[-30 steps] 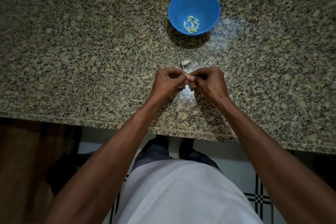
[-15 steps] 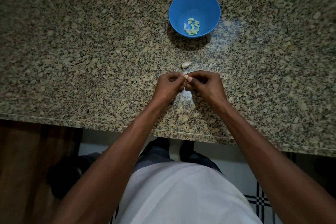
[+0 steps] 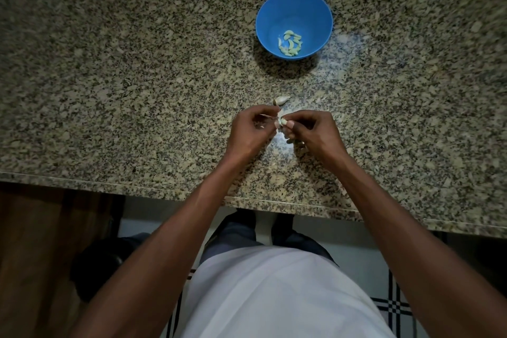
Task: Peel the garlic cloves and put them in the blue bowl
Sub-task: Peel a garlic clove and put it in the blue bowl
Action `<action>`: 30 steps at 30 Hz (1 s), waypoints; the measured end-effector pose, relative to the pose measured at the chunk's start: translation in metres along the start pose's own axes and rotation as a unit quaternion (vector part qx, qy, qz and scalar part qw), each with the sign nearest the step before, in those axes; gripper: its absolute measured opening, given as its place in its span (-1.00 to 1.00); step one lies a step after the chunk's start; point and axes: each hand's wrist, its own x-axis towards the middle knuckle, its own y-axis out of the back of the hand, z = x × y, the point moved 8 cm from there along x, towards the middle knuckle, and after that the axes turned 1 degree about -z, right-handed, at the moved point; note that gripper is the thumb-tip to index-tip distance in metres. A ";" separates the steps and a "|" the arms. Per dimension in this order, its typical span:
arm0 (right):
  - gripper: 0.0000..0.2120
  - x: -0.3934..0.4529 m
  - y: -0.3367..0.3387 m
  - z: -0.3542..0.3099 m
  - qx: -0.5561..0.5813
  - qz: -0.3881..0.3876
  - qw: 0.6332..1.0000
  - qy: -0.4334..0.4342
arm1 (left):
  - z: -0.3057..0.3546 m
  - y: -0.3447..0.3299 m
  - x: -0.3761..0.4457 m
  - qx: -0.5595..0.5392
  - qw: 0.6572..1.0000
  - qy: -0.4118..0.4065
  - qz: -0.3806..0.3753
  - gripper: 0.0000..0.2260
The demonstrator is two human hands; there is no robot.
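Speckled granite table over dark tiled floor. Right hand pinches a garlic clove; left hand curls beside, its grip unclear. Blue bowl stands beyond.

Blue bowl upright, peeled cloves inside; unpeeled clove nearer; half-peeled clove between fingers.

Home kitchen, granite counter, tiled floor

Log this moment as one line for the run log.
step: peeling | both hands: left hand, right hand on garlic clove | waiting: unpeeled clove on counter | blue bowl: peeled cloves
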 end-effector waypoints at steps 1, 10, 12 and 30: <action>-0.89 0.000 -0.001 -0.001 0.003 -0.007 1.000 0.002 | 0.005 -0.001 0.001 0.001 1.000 -0.016 -0.010 -0.76; -0.71 -0.007 0.008 -0.002 0.113 -0.011 0.993 -0.044 | 0.017 -0.005 0.000 0.111 0.985 -0.122 -0.054 -0.84; -0.76 -0.010 0.004 0.002 0.152 -0.022 0.986 -0.069 | 0.020 -0.005 -0.003 0.126 0.981 -0.143 -0.036 -0.84; -0.86 -0.015 0.000 0.007 0.120 0.025 0.991 -0.055 | 0.031 -0.008 -0.002 0.231 0.963 -0.139 -0.019 -0.87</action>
